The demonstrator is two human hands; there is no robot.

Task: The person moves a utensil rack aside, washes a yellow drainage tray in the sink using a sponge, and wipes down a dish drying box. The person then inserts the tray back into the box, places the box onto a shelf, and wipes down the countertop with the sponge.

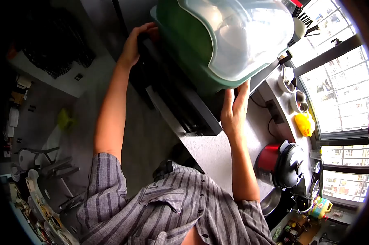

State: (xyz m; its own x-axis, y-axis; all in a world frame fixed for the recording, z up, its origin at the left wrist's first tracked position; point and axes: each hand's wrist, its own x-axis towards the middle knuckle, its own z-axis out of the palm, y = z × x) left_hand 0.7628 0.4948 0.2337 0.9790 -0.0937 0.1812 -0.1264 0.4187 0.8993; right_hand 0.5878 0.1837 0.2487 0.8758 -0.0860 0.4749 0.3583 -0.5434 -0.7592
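Note:
A large green box (180, 53) with a clear, partly white-glared lid (250, 36) is at the top of the head view, above a black boxy appliance (184, 98). My left hand (136, 44) is at the box's left end, its fingertips going out of sight behind the appliance's corner and under the rim. Near the box's right end, my right hand (234, 108) reaches up with its fingers against the underside of the rim. Both hands appear closed on the box, though part of each grip is hidden.
On the pale counter (209, 153) stands a red and black cooker (280, 163) beside a metal pan (271, 202). Along the window sill are cups (299, 102), a yellow bag (304, 124) and a wall socket (274, 111). A yellow-green stool (66, 119) and chairs (54, 161) are at left.

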